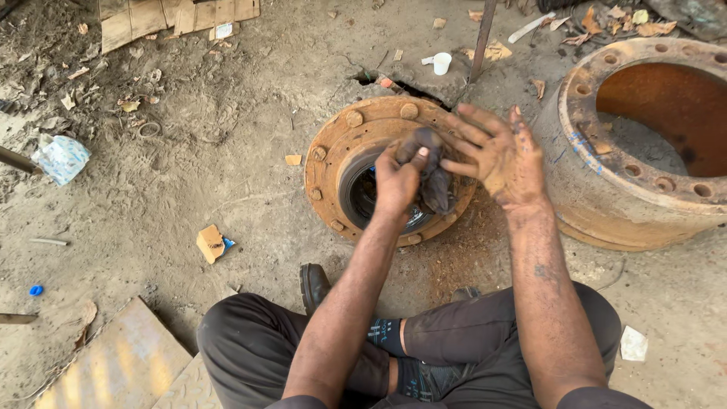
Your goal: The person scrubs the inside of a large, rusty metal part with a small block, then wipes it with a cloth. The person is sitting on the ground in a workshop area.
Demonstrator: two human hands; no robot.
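A rusty round wheel hub (344, 148) with studs around its flange lies flat on the dirt floor before me. Its dark centre bore (362, 198) shows below my hands. My left hand (397, 182) grips a dark greasy rag (433, 178) above the hub's middle. My right hand (500, 155), smeared with orange grease, hovers just right of the rag with fingers spread, its fingertips at the cloth. My legs in dark trousers are folded beneath.
A large rusty brake drum (606, 204) stands to the right. A white cup (441, 63) and a metal rod (482, 38) are behind the hub. Cardboard (170, 15), a crumpled white-blue wrapper (60, 157), an orange scrap (210, 243) and litter dot the floor.
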